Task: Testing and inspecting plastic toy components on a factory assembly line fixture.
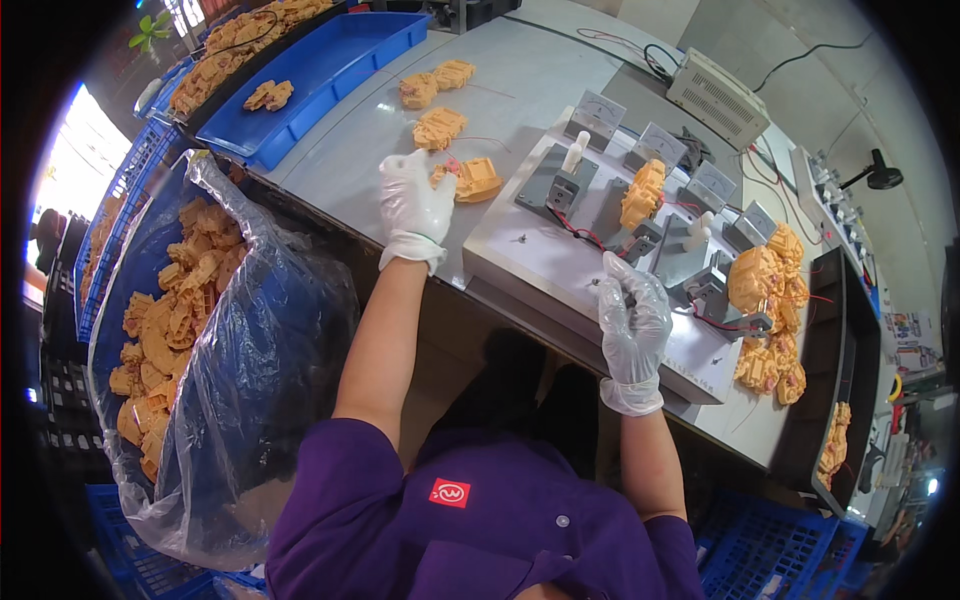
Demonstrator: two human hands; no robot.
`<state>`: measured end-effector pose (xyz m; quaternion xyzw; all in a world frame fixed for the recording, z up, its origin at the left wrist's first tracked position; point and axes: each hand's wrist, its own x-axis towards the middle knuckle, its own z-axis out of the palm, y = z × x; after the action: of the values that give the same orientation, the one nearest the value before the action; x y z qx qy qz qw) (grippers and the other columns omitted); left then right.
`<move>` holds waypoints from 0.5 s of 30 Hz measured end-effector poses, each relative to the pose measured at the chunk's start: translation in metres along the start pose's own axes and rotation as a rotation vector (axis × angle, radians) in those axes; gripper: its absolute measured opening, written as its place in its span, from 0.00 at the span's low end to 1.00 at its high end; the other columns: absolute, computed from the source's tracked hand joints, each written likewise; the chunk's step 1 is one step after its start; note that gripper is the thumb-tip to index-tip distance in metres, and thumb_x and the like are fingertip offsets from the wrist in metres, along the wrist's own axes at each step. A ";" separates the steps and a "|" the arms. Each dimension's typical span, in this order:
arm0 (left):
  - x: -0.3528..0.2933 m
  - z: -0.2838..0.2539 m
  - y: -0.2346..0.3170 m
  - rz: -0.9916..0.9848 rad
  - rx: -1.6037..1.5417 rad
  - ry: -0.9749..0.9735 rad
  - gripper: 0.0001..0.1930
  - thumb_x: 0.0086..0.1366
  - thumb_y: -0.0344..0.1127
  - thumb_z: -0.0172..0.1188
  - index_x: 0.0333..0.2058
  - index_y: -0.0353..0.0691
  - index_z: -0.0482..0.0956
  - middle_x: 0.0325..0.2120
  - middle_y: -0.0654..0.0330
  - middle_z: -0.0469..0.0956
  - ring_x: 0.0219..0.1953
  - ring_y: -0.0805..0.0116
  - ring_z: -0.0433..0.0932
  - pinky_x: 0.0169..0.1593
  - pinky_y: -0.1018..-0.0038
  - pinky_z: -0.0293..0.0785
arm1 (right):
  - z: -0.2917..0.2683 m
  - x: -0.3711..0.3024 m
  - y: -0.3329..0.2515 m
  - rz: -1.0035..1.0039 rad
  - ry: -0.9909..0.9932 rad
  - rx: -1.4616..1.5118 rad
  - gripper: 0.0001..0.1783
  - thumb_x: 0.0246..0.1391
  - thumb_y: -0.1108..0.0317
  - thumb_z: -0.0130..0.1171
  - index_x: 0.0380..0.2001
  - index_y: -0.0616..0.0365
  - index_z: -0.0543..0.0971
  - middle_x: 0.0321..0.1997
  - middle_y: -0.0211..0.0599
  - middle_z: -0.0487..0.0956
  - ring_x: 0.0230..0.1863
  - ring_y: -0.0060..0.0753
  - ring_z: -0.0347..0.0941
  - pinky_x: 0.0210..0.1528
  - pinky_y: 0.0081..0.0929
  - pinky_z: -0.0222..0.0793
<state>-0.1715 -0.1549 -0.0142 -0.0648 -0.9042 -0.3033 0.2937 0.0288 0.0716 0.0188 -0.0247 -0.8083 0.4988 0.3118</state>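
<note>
My left hand, in a white glove, is on the grey table at the left end of a yellow plastic housing with red wire, its fingertips closed on that end. My right hand, in a thin see-through glove, hovers by the front edge of a white test box. Its fingers are loosely bent and apart, with nothing seen in them. On the box, another yellow housing sits in a fixture between toggle clamps with white handles, such as the left clamp. Small panel meters stand behind.
More yellow housings lie farther back on the table, and a pile sits right of the box. A blue tray is at the back left. At my left stands a plastic-lined bin of yellow parts. A power supply stands behind.
</note>
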 end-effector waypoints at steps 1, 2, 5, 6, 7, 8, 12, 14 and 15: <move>0.000 -0.003 0.000 -0.120 0.132 0.041 0.29 0.54 0.54 0.68 0.46 0.35 0.78 0.42 0.46 0.73 0.48 0.47 0.74 0.49 0.56 0.73 | 0.001 -0.001 0.001 0.005 0.003 -0.002 0.15 0.58 0.74 0.61 0.49 0.59 0.82 0.36 0.29 0.77 0.30 0.17 0.70 0.33 0.16 0.68; 0.006 -0.006 0.000 -0.301 0.157 -0.139 0.40 0.51 0.65 0.66 0.48 0.32 0.77 0.47 0.40 0.72 0.52 0.45 0.72 0.54 0.55 0.70 | 0.001 -0.002 0.002 -0.040 0.025 0.024 0.15 0.57 0.76 0.61 0.48 0.58 0.82 0.36 0.30 0.78 0.30 0.19 0.71 0.34 0.17 0.69; 0.021 0.015 -0.011 -0.294 0.273 -0.194 0.45 0.51 0.74 0.59 0.52 0.37 0.79 0.53 0.41 0.71 0.57 0.44 0.68 0.61 0.56 0.64 | -0.006 -0.005 -0.004 -0.252 0.014 -0.122 0.16 0.54 0.78 0.61 0.46 0.58 0.83 0.36 0.36 0.81 0.32 0.29 0.76 0.38 0.25 0.73; 0.026 0.018 -0.008 -0.266 0.258 -0.212 0.45 0.51 0.74 0.59 0.52 0.37 0.79 0.53 0.41 0.71 0.57 0.44 0.68 0.61 0.56 0.64 | -0.004 -0.009 -0.005 -0.276 -0.011 -0.096 0.16 0.51 0.78 0.62 0.45 0.57 0.82 0.35 0.41 0.81 0.35 0.40 0.79 0.40 0.32 0.74; 0.032 0.015 -0.010 -0.234 0.228 -0.407 0.45 0.50 0.77 0.57 0.53 0.41 0.80 0.56 0.42 0.70 0.59 0.44 0.67 0.63 0.56 0.60 | -0.003 -0.013 -0.013 -0.255 -0.085 -0.130 0.16 0.51 0.77 0.64 0.44 0.57 0.82 0.34 0.42 0.82 0.36 0.45 0.79 0.40 0.35 0.74; 0.038 0.014 -0.013 -0.196 0.201 -0.601 0.46 0.49 0.79 0.55 0.53 0.45 0.81 0.58 0.44 0.70 0.60 0.44 0.66 0.65 0.57 0.56 | 0.000 -0.018 -0.014 -0.368 -0.092 -0.140 0.16 0.50 0.77 0.64 0.44 0.58 0.82 0.33 0.42 0.82 0.36 0.45 0.79 0.39 0.35 0.74; 0.043 0.012 -0.010 -0.105 0.183 -0.742 0.35 0.50 0.70 0.64 0.43 0.43 0.86 0.43 0.46 0.81 0.47 0.47 0.78 0.52 0.57 0.72 | -0.003 -0.032 -0.015 -0.329 -0.154 -0.093 0.16 0.50 0.73 0.66 0.44 0.57 0.82 0.33 0.41 0.81 0.36 0.46 0.79 0.38 0.36 0.75; 0.022 0.014 -0.002 -0.123 -0.077 -0.452 0.29 0.48 0.58 0.73 0.38 0.36 0.84 0.35 0.47 0.83 0.39 0.49 0.82 0.44 0.59 0.76 | -0.018 -0.027 -0.006 -0.345 -0.112 -0.153 0.16 0.50 0.75 0.66 0.45 0.57 0.82 0.37 0.42 0.81 0.34 0.44 0.78 0.37 0.34 0.74; 0.014 0.015 -0.013 -0.149 -0.271 -0.271 0.21 0.51 0.45 0.75 0.36 0.35 0.81 0.34 0.51 0.83 0.40 0.58 0.82 0.42 0.63 0.76 | -0.020 -0.026 -0.006 -0.376 -0.110 -0.185 0.17 0.50 0.76 0.65 0.46 0.57 0.82 0.41 0.42 0.82 0.32 0.42 0.77 0.35 0.32 0.73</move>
<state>-0.1941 -0.1579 -0.0226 -0.0770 -0.8887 -0.4315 0.1346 0.0615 0.0755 0.0174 0.1252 -0.8568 0.3564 0.3510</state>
